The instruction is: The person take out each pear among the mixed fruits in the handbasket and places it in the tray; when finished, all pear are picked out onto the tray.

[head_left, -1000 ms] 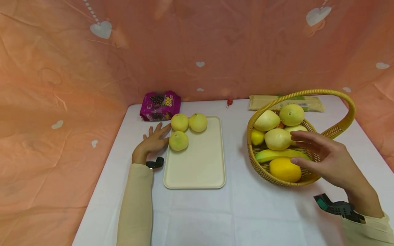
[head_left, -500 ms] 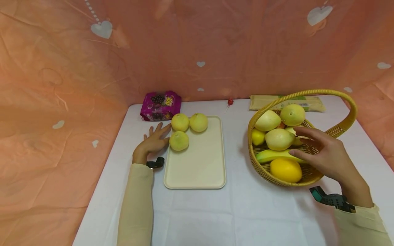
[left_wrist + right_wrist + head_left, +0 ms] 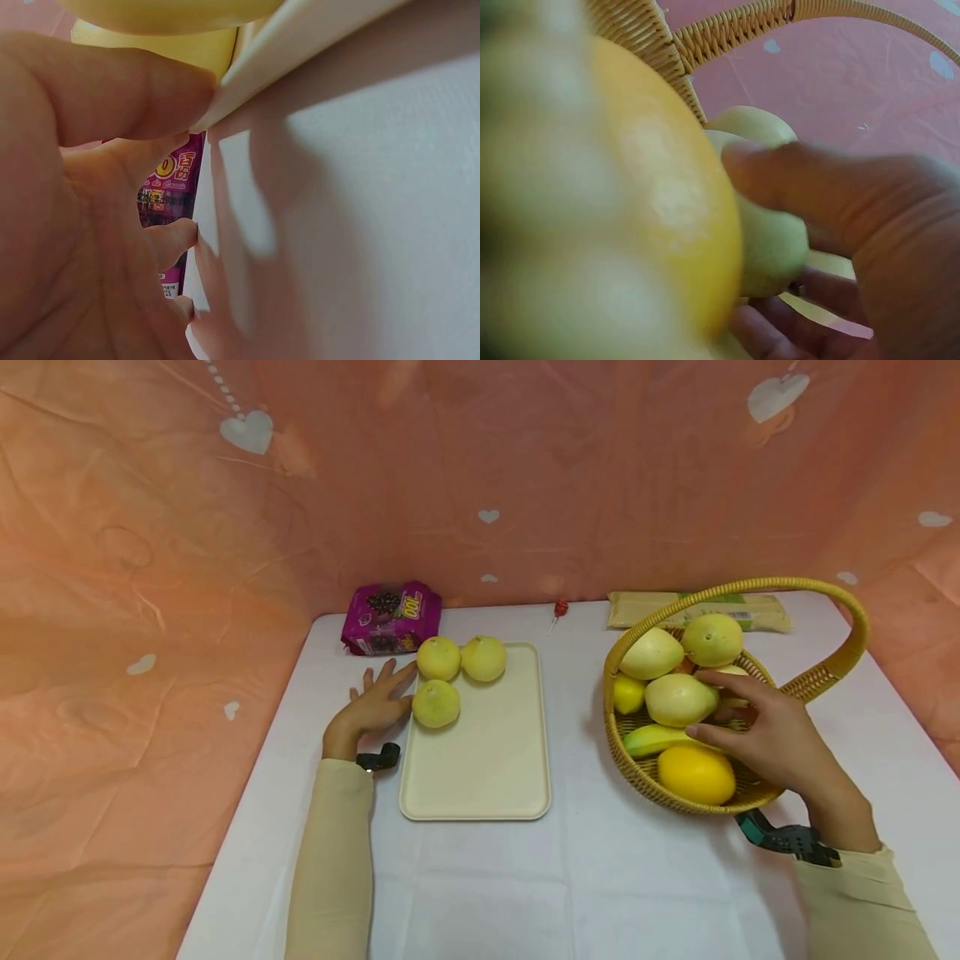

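In the head view, my left hand (image 3: pixel 372 703) rests spread at the left edge of a cream tray (image 3: pixel 495 777). Its thumb touches the tray's rim in the left wrist view. Three round yellow-green fruits (image 3: pixel 437 704) sit at the tray's far left. My right hand (image 3: pixel 776 735) reaches into a wicker basket (image 3: pixel 622 756), thumb and fingers curved around the stem end of a pale green pear (image 3: pixel 678 700). The right wrist view shows the thumb across the pear (image 3: pixel 772 251), fingers partly hidden behind it. A yellow oval fruit (image 3: pixel 696 774) and a banana (image 3: pixel 652 740) lie nearest the hand.
More pale fruits (image 3: pixel 712 640) and a small lemon (image 3: pixel 628 693) fill the basket's back, under its tall arched handle (image 3: pixel 780 583). Along the table's far edge lie a purple snack pack (image 3: pixel 392 617), a red lollipop (image 3: pixel 560 608) and a long beige packet (image 3: pixel 761 613).
My right hand has moved left and farther into the basket, its thumb and fingers coming around the pear. My left hand and the fruits stay where they were.
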Demonstrator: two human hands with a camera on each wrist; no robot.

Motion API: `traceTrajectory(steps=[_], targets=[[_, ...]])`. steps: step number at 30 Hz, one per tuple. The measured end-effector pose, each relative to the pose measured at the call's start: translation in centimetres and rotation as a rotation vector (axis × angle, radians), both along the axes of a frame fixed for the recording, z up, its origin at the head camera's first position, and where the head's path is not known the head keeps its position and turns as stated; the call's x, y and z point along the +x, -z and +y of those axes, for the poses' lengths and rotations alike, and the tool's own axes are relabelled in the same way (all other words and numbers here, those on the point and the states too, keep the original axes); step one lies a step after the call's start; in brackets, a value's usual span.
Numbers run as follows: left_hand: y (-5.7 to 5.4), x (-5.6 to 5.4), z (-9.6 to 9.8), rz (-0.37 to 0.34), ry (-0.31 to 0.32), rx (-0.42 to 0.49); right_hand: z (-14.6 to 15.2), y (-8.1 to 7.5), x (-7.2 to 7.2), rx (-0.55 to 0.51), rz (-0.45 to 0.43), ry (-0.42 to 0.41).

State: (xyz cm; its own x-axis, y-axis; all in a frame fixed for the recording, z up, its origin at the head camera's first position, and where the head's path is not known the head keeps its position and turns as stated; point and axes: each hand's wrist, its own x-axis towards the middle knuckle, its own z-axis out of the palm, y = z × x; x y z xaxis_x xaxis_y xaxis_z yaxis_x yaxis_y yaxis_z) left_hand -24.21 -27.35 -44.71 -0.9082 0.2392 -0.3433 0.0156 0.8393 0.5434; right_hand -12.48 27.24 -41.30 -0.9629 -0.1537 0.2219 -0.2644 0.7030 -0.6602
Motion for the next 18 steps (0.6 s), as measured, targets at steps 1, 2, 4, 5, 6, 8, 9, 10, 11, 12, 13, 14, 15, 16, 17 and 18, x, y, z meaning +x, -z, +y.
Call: traceTrajectory(steps=[1,2,4,5,6,8,9,10,11,12,13,14,15,16,17,18], targets=[[0.0,0.0,0.0,-0.002,-0.003,0.001,-0.1,0.0,-0.1,0.004,0.014,0.001],[0.0,0.0,0.0,-0.003,-0.004,0.002,-0.2,0.0,-0.1,0.008,0.027,0.001],[0.0,0.0,0.0,-0.006,-0.006,0.005,-0.5,0.1,-0.2,0.013,0.038,0.000],[-0.1,0.1,0.0,-0.008,-0.006,0.007,-0.7,0.2,-0.3,0.021,0.037,0.004],[-0.1,0.1,0.0,-0.008,-0.005,0.009,-0.8,0.3,-0.3,0.023,0.032,0.007],[-0.2,0.2,0.0,-0.007,-0.005,0.013,-1.2,0.4,-0.3,0.026,0.012,0.017],[-0.2,0.2,0.0,-0.006,-0.003,0.013,-1.3,0.4,-0.3,0.023,-0.001,0.021],[-0.2,0.2,-0.1,-0.007,-0.003,0.014,-1.5,0.3,-0.3,0.020,-0.014,0.024],[-0.2,0.2,-0.1,-0.007,-0.002,0.014,-1.6,0.3,-0.3,0.017,-0.023,0.021],[-0.2,0.2,-0.1,-0.009,-0.003,0.015,-1.8,0.3,-0.3,0.017,-0.031,0.020],[-0.2,0.2,0.0,-0.011,-0.005,0.016,-1.9,0.3,-0.3,0.025,-0.034,0.018],[-0.2,0.2,0.0,-0.013,-0.007,0.015,-2.0,0.3,-0.3,0.032,-0.037,0.016],[-0.3,0.2,0.0,-0.016,-0.006,0.011,-2.2,0.3,-0.4,0.038,-0.037,0.014],[-0.3,0.2,0.0,-0.017,-0.008,0.011,-2.2,0.3,-0.4,0.047,-0.035,0.014],[-0.3,0.2,0.1,-0.019,-0.008,0.010,-2.3,0.4,-0.4,0.056,-0.031,0.017],[-0.4,0.2,0.1,-0.021,-0.008,0.009,-2.3,0.4,-0.4,0.059,-0.026,0.023]])
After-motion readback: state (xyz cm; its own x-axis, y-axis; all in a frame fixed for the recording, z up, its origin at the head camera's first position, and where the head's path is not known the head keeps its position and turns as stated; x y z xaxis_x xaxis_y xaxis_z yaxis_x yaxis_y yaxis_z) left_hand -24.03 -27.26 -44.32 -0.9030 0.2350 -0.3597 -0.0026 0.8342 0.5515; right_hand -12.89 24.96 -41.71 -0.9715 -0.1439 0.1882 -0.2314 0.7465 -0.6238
